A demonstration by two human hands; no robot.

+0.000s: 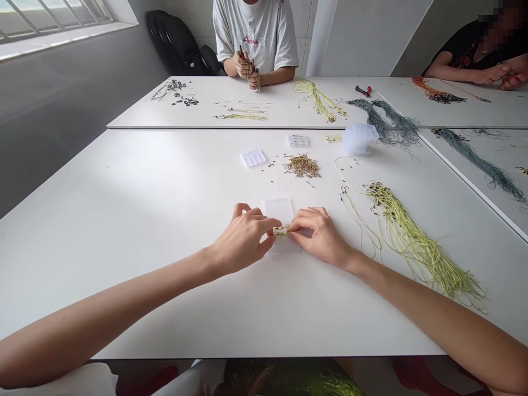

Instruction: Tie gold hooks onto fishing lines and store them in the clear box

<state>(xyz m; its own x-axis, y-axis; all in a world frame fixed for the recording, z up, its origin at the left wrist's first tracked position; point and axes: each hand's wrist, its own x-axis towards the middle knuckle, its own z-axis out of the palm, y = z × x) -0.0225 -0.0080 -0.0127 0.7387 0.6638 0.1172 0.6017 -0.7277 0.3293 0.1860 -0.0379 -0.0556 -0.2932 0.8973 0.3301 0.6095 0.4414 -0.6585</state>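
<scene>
Between my two hands is a small coil of yellow-green cord with dark bits on it. My left hand pinches its left end between thumb and fingers. At the other end, my right hand grips it with thumb and fingertips. The coil is held over a clear plastic box, whose lid stands open on the far side; my fingers hide part of the box. To the right lies a thick bundle of yellow-green cords with dark hooks at the far end, and a few loose cords lie beside it.
Beyond my hands are a pile of brass-coloured metal pieces, an opened clear box, another small box and a stack of clear plastic. Across the table, a person in a white shirt holds tools; another person sits at right.
</scene>
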